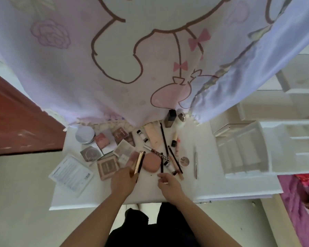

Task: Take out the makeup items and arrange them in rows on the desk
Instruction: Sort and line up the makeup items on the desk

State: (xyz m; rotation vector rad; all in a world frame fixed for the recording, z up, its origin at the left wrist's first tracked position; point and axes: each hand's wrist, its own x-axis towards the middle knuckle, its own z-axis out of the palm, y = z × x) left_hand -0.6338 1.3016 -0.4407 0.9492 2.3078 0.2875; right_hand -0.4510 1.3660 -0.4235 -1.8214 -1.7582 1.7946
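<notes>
Since the white desk [185, 189] carries nearly all of the makeup already, I judge the taking-out mostly done and the arranging hardly begun. The white organizer tray [246, 150] sits on the desk's right side, and I can make out nothing left in its compartments, though they are pale and blurred. At the left edge lies a flat sachet packet [70, 175], slightly askew. Beside it, the square palettes [107, 139] overlap each other in a loose heap rather than a line, with a round jar [84, 134] touching the heap's far left corner. A dark bottle [170, 118] stands at the back against the hanging cloth. In the middle, the pink puff [151, 163] rests among things that cross it. My left hand [123, 182] is curled round the lower end of a rose-gold tube [138, 162], holding it tilted over the heap. The pencils [163, 139] fan out at clashing angles, several crossing. My right hand [168, 182] has its fingers bent just below the tip of one dark pencil; I cannot tell whether they pinch it. The tweezers [195, 164] lie apart and straight, and a small round pot [184, 161] sits between them and the pencils. Real rows remain to be made for almost everything.
</notes>
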